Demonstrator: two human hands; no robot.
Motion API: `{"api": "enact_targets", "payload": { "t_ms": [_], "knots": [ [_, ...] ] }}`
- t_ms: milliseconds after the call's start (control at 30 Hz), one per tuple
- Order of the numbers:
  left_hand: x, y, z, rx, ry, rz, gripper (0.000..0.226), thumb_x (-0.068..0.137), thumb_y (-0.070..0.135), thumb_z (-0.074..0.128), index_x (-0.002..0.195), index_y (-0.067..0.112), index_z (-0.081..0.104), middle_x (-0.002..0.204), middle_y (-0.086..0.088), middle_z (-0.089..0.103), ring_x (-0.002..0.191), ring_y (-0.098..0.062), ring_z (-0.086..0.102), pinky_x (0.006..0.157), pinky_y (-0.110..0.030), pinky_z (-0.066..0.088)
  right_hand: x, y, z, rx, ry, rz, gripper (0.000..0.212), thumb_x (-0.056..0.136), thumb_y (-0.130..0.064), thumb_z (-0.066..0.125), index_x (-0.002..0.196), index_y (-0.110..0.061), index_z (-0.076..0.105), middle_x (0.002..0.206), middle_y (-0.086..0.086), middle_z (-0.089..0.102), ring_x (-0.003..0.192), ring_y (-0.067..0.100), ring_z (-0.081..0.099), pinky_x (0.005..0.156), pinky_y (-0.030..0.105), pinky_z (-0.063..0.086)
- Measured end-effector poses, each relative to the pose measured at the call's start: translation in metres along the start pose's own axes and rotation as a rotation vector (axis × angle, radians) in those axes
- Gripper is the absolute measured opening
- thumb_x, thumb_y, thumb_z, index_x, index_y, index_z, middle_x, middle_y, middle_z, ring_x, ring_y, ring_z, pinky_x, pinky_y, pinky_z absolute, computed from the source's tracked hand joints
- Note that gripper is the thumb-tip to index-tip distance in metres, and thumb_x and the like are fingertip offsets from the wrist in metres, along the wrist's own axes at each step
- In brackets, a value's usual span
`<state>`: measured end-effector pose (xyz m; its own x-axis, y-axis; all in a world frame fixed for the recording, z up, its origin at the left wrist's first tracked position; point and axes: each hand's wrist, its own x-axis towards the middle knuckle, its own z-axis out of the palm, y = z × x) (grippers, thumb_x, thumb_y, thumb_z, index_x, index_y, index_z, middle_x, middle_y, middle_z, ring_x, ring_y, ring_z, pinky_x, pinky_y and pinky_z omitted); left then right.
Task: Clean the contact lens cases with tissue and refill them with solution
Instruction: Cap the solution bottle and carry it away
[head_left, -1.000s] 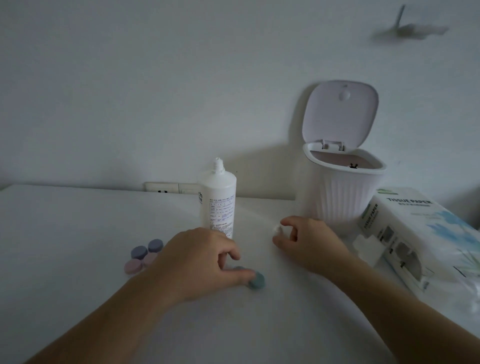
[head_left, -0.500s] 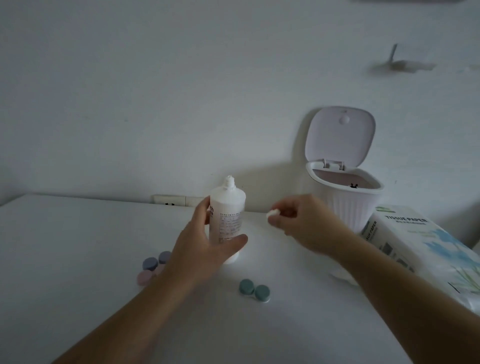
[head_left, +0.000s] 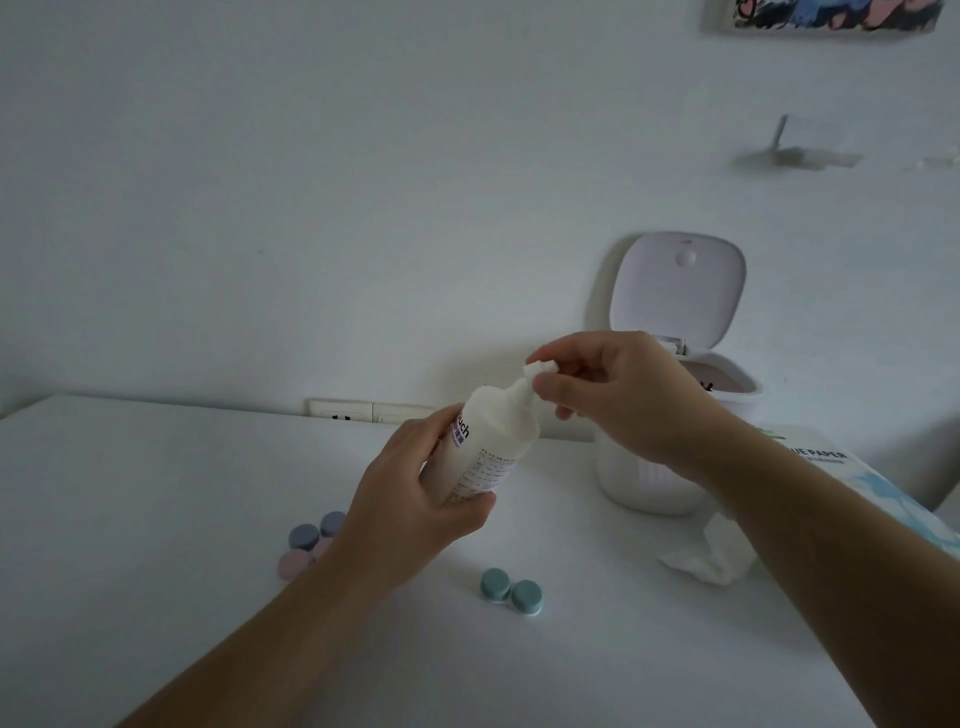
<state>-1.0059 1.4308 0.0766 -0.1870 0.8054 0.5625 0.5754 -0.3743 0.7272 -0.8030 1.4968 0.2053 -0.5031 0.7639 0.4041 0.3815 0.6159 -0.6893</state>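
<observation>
My left hand (head_left: 410, 512) grips the white solution bottle (head_left: 485, 447), lifted off the table and tilted with its nozzle up and to the right. Between thumb and forefinger my right hand (head_left: 618, 395) pinches a small white cap (head_left: 540, 370) right at the nozzle tip. A teal contact lens case (head_left: 511, 592) with both lids on lies on the table below the bottle. A second case pair, blue-purple and pink (head_left: 309, 545), lies to the left, partly hidden by my left wrist. A crumpled tissue (head_left: 709, 558) lies at the right.
A white ribbed bin (head_left: 727, 410) with its lid up stands behind my right hand against the wall. A tissue paper pack (head_left: 852, 473) lies at the far right. A wall socket (head_left: 343, 413) sits at the white table's (head_left: 156, 519) back edge.
My left hand left the teal case, took the bottle, lifted and tilted it. My right hand rose with the small cap and brought it to the nozzle. The camera tilted up.
</observation>
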Motion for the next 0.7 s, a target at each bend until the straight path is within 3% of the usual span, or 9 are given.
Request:
{"api": "enact_targets", "payload": {
  "t_ms": [133, 300, 400, 500, 567, 633, 700],
  "knots": [
    [-0.001, 0.007, -0.005, 0.041, -0.067, 0.069, 0.073, 0.069, 0.044, 0.075, 0.135, 0.05, 0.046, 0.12, 0.027, 0.056, 0.114, 0.002, 0.056, 0.08, -0.004, 0.045, -0.006, 0.001, -0.015, 0.035, -0.183, -0.023, 0.017, 0.087, -0.018, 0.075, 0.098, -0.03, 0.076, 0.08, -0.008, 0.076, 0.069, 0.003, 0.07, 0.068, 0.013, 0.054],
    [-0.005, 0.013, -0.013, 0.05, -0.171, 0.156, 0.075, 0.071, 0.039, 0.076, 0.14, 0.047, 0.047, 0.119, 0.019, 0.059, 0.112, -0.007, 0.06, 0.08, -0.016, 0.054, -0.015, -0.009, -0.035, -0.385, -0.246, -0.178, 0.021, 0.078, -0.048, 0.068, 0.098, -0.052, 0.07, 0.091, -0.025, 0.072, 0.083, -0.001, 0.068, 0.076, 0.011, 0.052],
    [-0.007, 0.016, -0.01, 0.041, -0.181, 0.166, 0.078, 0.072, 0.038, 0.075, 0.145, 0.04, 0.046, 0.12, 0.019, 0.059, 0.114, -0.008, 0.06, 0.083, -0.011, 0.049, -0.019, -0.012, -0.04, -0.418, -0.24, -0.128, 0.031, 0.077, -0.061, 0.061, 0.095, -0.04, 0.074, 0.079, -0.02, 0.073, 0.071, -0.002, 0.068, 0.067, 0.02, 0.057],
    [-0.008, 0.017, -0.008, 0.053, -0.189, 0.174, 0.08, 0.072, 0.039, 0.074, 0.147, 0.038, 0.046, 0.123, 0.022, 0.057, 0.116, -0.005, 0.059, 0.087, -0.006, 0.043, -0.022, -0.011, -0.028, -0.584, -0.137, -0.075, 0.063, 0.078, -0.078, 0.041, 0.062, -0.024, 0.068, 0.053, -0.011, 0.065, 0.044, 0.004, 0.057, 0.048, 0.019, 0.048],
    [-0.009, 0.018, -0.007, 0.065, -0.202, 0.177, 0.079, 0.072, 0.039, 0.073, 0.146, 0.039, 0.046, 0.125, 0.022, 0.056, 0.118, -0.005, 0.058, 0.087, -0.007, 0.043, -0.022, -0.011, -0.02, -0.692, -0.068, -0.021, 0.084, 0.077, -0.086, 0.021, 0.055, -0.017, 0.062, 0.049, -0.001, 0.062, 0.043, 0.007, 0.056, 0.052, 0.031, 0.051],
    [-0.009, 0.017, -0.006, 0.056, -0.207, 0.168, 0.078, 0.072, 0.039, 0.073, 0.145, 0.04, 0.047, 0.125, 0.021, 0.057, 0.118, -0.007, 0.058, 0.087, -0.008, 0.044, -0.021, -0.008, -0.025, -0.736, -0.046, 0.01, 0.092, 0.071, -0.093, 0.005, 0.062, -0.021, 0.062, 0.057, -0.002, 0.063, 0.053, 0.008, 0.06, 0.059, 0.032, 0.05],
    [-0.009, 0.016, -0.006, 0.052, -0.204, 0.159, 0.078, 0.071, 0.039, 0.073, 0.145, 0.04, 0.047, 0.124, 0.02, 0.058, 0.118, -0.007, 0.058, 0.087, -0.008, 0.044, -0.022, -0.004, -0.037, -0.648, -0.126, -0.015, 0.076, 0.071, -0.095, 0.014, 0.083, -0.036, 0.06, 0.069, -0.011, 0.066, 0.061, 0.002, 0.062, 0.059, 0.027, 0.045]
  ]
}}
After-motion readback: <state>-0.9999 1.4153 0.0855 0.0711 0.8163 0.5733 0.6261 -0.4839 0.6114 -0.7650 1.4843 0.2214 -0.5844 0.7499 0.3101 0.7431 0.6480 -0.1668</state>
